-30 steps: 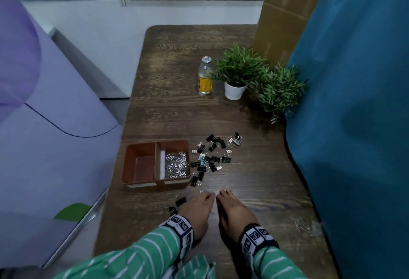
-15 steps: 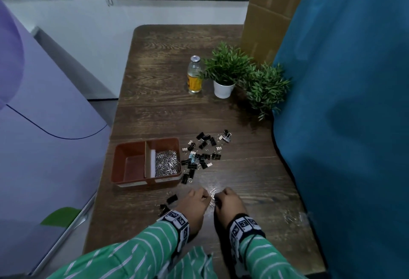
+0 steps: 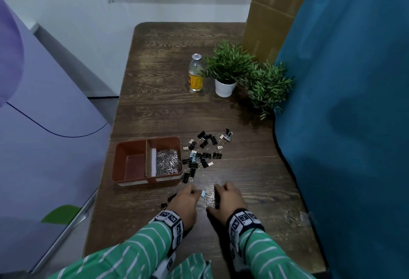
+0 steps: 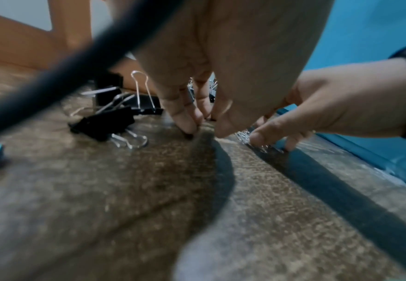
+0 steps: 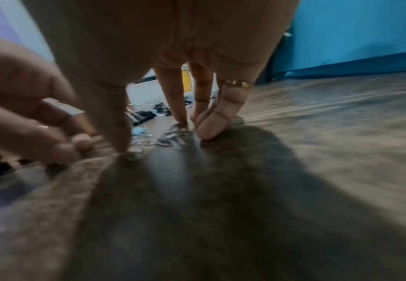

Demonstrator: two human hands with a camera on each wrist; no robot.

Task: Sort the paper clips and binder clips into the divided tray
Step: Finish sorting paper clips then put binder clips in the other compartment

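The brown divided tray (image 3: 119, 168) holds a heap of paper clips (image 3: 167, 161) in its right compartment; the left one looks bare. Black binder clips (image 3: 204, 150) lie scattered to its right. My left hand (image 3: 194, 192) and right hand (image 3: 219, 190) are side by side near the front edge, knuckles up, fingertips on the table. Between them lie a small blue binder clip (image 3: 203, 193) and loose paper clips (image 3: 210, 200). My right hand (image 5: 158, 136) closes thumb and fingers around those paper clips (image 5: 171, 137). My left hand (image 4: 204, 130) has thumb and fingers bunched; nothing shows between them.
Two black binder clips (image 4: 110, 121) lie just left of my left hand. A few paper clips (image 3: 292, 216) sit near the table's right edge by the blue curtain (image 3: 343, 123). A bottle (image 3: 195, 72) and two potted plants (image 3: 228, 68) stand farther back.
Both hands lay flat on the table with fingers stretched forward; now the fingers are curled in, drawing the paper clips together between the hands. The head view has shifted slightly.
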